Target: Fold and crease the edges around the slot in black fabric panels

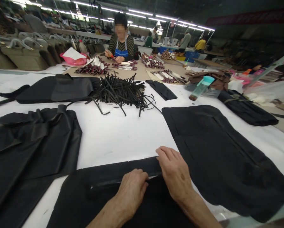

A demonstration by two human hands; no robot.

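A: Hands?
B: Left hand (133,192) curled narrow at the slit (106,184); right hand (175,174) bent over the far edge. Pinching or only pressing: cannot tell. Black panel (70,199) lies directly beneath both.
A: Likely trouble?
B: Uneven pull between the hands could crease the panel or skew its slit.
A: Room?
B: Bare white bench (108,136) ahead of the hands, as far as the tangled black strips (120,90). Tight rightward: second black panel (218,148) just beside the right hand. Leftward, a rumpled black sheet (32,142) could snag the near panel's corner.
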